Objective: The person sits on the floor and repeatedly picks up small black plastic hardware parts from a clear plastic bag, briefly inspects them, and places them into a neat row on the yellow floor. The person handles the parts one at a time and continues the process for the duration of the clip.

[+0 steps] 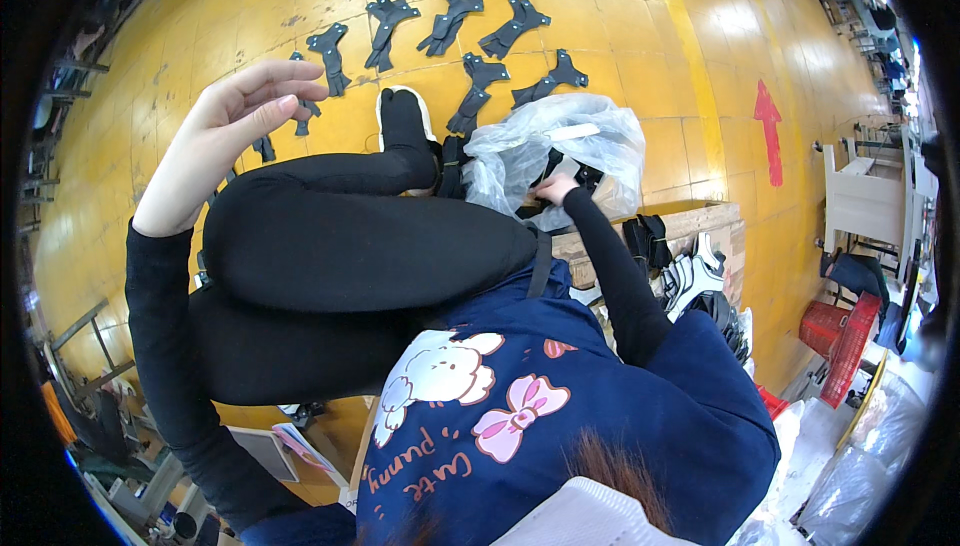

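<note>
My left hand [238, 111] is raised over the floor at the left, fingers loosely bent and thumb apart, with nothing in it. Beyond it, several dark Y-shaped strap pieces [390, 26] with small shiny dots at their ends lie spread on the floor. My right hand [555, 187] reaches into the mouth of a clear plastic bag [610, 131], its fingers closed among black pieces [585, 178]. What those fingers grip is partly hidden. A bundle of black straps [452, 168] lies between my shoe and the bag.
Below the bag is a cardboard box [720, 221], with a folded black bundle [648, 240] and white-and-black shaped parts [692, 276] beside it. A red arrow [767, 131] marks the yellow tiled floor. Further right stand a pale cart [865, 191] and red baskets [850, 346].
</note>
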`<state>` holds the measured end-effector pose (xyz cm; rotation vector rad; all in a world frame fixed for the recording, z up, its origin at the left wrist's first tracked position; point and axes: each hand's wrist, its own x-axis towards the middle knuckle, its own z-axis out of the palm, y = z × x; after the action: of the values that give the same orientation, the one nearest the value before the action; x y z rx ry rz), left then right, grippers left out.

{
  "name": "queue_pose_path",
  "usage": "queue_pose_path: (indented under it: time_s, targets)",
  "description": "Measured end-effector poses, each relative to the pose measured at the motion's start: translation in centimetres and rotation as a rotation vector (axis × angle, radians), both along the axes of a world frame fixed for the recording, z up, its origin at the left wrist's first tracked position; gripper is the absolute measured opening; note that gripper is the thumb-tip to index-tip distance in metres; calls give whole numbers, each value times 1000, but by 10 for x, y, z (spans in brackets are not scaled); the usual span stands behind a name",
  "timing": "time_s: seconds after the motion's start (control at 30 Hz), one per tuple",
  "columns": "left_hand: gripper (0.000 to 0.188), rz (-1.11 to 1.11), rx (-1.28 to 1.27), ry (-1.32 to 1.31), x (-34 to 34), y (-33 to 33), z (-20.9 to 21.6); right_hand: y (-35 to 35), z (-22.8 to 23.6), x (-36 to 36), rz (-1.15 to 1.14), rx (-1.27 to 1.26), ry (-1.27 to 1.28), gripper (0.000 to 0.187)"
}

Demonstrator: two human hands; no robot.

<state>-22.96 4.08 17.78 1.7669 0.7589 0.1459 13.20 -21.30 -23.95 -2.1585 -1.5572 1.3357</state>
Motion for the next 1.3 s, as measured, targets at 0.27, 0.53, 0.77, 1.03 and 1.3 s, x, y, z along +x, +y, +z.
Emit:
queue_pose_path:
  time_s: [0.27,0.53,0.77,1.03,1.3]
  targets:
    - [32,-22,-65,27,14,-4,-4,58,-43,-121,185,373,-91,60]
    - [32,-51,-10,28,7,-1,-9,12,-38,-100,-216,-73,-156,85]
    - [32,-70,28,23,7,0,-11,13,-23,-102,-385,-137,-110,70]
    - [30,-124,52,-94,4,1,-13,-22,20,-79,-905,501,562,41]
    - [38,-243,317,-49,25,-20,-22,60,250,-121,-767,788,824,45]
